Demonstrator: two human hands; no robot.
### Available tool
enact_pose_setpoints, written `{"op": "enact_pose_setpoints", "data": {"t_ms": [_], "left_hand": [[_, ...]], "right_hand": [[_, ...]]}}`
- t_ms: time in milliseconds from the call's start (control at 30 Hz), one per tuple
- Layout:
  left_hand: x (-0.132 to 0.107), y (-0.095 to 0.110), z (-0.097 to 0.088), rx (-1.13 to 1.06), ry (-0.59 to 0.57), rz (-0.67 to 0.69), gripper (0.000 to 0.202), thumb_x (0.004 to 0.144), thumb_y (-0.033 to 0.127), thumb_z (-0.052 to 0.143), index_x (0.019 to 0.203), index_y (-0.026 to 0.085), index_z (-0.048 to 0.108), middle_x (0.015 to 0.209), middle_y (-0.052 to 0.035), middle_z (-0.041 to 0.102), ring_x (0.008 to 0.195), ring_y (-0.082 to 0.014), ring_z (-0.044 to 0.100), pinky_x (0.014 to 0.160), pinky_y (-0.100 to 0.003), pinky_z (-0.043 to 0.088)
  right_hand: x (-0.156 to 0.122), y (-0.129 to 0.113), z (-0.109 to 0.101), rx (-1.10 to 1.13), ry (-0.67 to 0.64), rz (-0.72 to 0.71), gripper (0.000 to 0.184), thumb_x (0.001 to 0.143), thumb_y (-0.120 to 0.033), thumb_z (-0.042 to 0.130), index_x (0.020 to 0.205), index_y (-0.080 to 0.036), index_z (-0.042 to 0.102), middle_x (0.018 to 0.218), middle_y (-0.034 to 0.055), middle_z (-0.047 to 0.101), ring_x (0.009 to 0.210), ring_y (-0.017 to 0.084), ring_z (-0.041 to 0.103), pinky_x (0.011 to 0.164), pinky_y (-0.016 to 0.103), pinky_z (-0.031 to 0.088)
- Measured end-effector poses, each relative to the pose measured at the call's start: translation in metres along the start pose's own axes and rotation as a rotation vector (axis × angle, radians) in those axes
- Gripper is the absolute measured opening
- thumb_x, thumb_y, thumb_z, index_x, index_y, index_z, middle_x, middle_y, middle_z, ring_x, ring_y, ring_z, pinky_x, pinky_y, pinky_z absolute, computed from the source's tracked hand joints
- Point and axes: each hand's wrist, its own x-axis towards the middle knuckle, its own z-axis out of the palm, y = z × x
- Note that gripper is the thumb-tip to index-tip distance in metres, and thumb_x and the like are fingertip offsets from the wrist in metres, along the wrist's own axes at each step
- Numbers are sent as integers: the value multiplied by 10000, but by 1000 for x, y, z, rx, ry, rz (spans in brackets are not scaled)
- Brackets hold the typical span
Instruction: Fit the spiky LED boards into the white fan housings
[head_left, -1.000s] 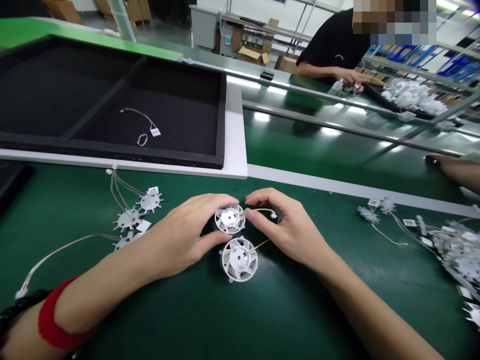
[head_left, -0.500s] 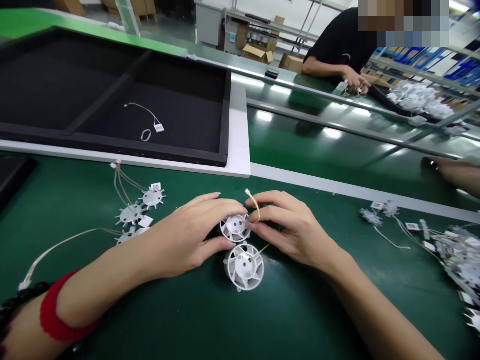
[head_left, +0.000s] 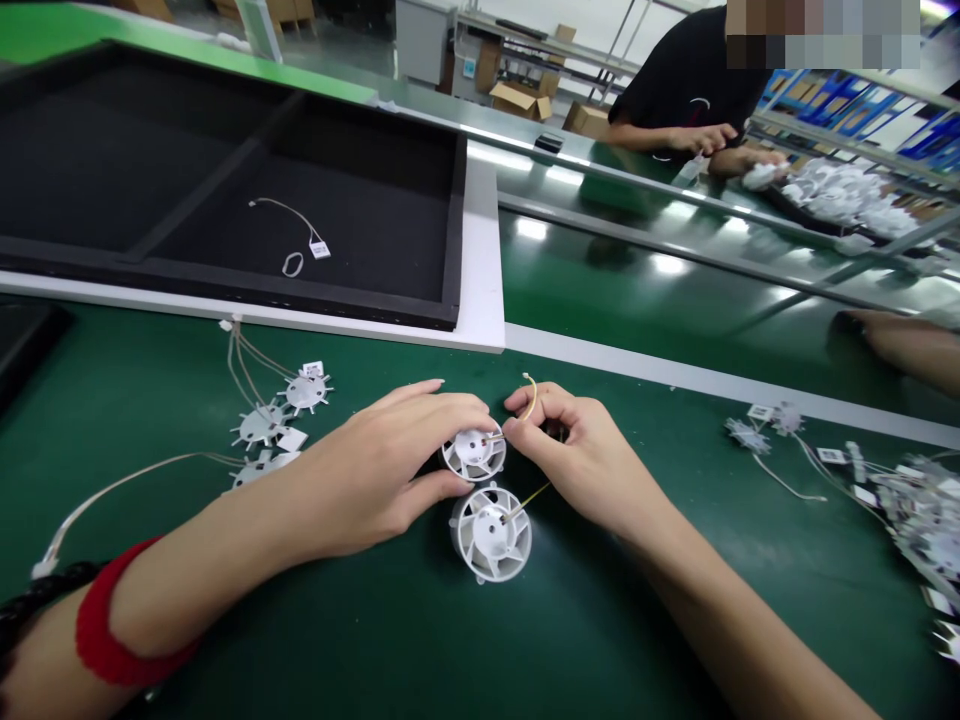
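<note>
Two round white fan housings lie on the green table, one just behind the other. My left hand (head_left: 397, 455) grips the rear fan housing (head_left: 474, 452) by its left side, thumb in front and fingers behind. Out of that housing's hub runs a thin yellowish cable (head_left: 533, 398), pinched between the thumb and forefinger of my right hand (head_left: 577, 440); its small white plug end sticks up above the fingers. The front fan housing (head_left: 491, 535) stands free on the table, and its own yellow wire (head_left: 534, 494) runs toward the underside of my right hand.
White spiky discs with cables (head_left: 262, 425) lie at left. A black tray (head_left: 360, 215) holds a tagged cable (head_left: 319, 248) and a small loop (head_left: 292, 264). More wired discs (head_left: 922, 515) are heaped at right. Across the metal rail a co-worker (head_left: 682, 100) handles white parts (head_left: 847, 190).
My right fingers have drawn the cable a little to the right, away from the hub, and closed more tightly on it. My left hand has kept its hold. The co-worker's hands have moved apart.
</note>
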Motion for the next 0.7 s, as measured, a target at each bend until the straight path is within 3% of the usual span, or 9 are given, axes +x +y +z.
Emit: {"op": "enact_pose_setpoints", "data": {"t_ms": [300,400,467,500,567,633,700], "left_hand": [[-4,-2,1,29,2,22,374,1037,189,641,1372,274,497,1416,-24,686,1342,-221,654,1304,-490,375],[-3,-3,3,51,5,41,355,1052,193,618,1376,266,495,1379,-26,702,1332,-225,654,1294,-531,379],[-3,-4,5,87,-2,68,329,1077,194,567,1392,249,494,1370,-41,703,1360,-229,627,1292,-553,370],[-3,-5,5,111,-5,86,315,1091,196,535,1400,239,495,1374,-51,699,1376,-232,611,1292,-559,365],[-3,-5,5,157,0,123,294,1118,206,473,1410,219,497,1383,-68,692,1385,-234,597,1286,-558,366],[-3,-6,5,186,8,144,292,1135,222,434,1421,212,494,1384,-72,690,1374,-231,601,1279,-544,377],[-3,-6,4,197,14,146,297,1143,236,417,1430,211,491,1391,-72,686,1369,-227,604,1278,-531,379]], "right_hand": [[-1,-4,5,-50,33,75,275,819,-369,604,588,-225,563,987,85,721,962,262,693,881,450,521],[0,0,4,-90,51,46,252,857,-370,613,651,-228,588,869,64,729,797,235,690,732,405,533],[1,5,1,-118,96,-3,187,889,-394,624,815,-223,645,822,58,730,703,233,681,629,384,524],[1,8,-2,-134,139,-39,197,900,-403,627,938,-213,664,884,79,749,744,253,703,637,398,539],[-1,13,-8,-173,249,-144,291,907,-373,648,1140,-198,656,1172,152,753,1037,314,732,840,477,572],[-4,17,-14,-341,340,-388,261,929,-273,669,1184,-216,673,1391,166,692,1329,339,629,1081,531,474],[-7,18,-19,-606,349,-718,170,962,-172,679,1118,-233,709,1387,132,723,1386,321,604,1171,520,393]]}}
